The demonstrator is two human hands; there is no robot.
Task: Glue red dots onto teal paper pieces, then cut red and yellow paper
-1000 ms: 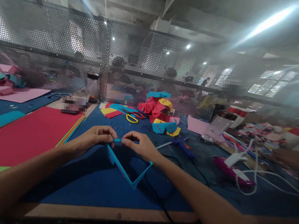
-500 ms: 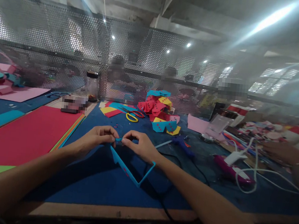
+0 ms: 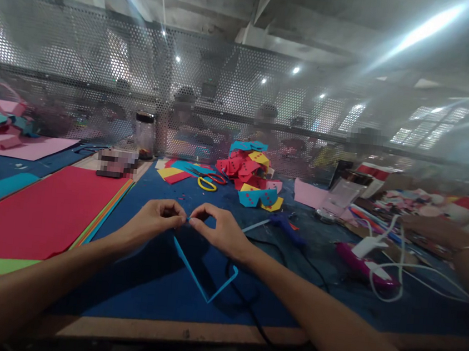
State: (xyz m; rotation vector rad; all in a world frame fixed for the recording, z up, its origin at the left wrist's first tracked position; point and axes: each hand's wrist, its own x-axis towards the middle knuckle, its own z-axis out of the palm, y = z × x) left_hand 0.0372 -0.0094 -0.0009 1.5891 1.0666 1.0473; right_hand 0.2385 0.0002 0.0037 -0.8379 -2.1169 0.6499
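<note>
Both my hands meet over the middle of the blue felt table (image 3: 150, 295). My left hand (image 3: 155, 220) and my right hand (image 3: 216, 228) each pinch the top edge of a folded blue paper piece (image 3: 203, 275), fingertips almost touching. The blue paper hangs below my fingers as a thin V-shaped loop, seen edge-on, just above the table. Both hands are closed in a pinch.
A stack of red and coloured sheets (image 3: 41, 214) lies left. Behind are scissors (image 3: 208, 182), a heap of red, yellow and blue paper pieces (image 3: 251, 177), a blue glue gun (image 3: 285, 225), a purple glue gun with white cable (image 3: 370, 265). Another person's arm (image 3: 454, 240) reaches in at right. A perforated screen (image 3: 226, 96) closes the back.
My fingertips have drawn closer together and the blue paper has turned more edge-on, its dotted face no longer showing. The other person's arm at right has shifted slightly.
</note>
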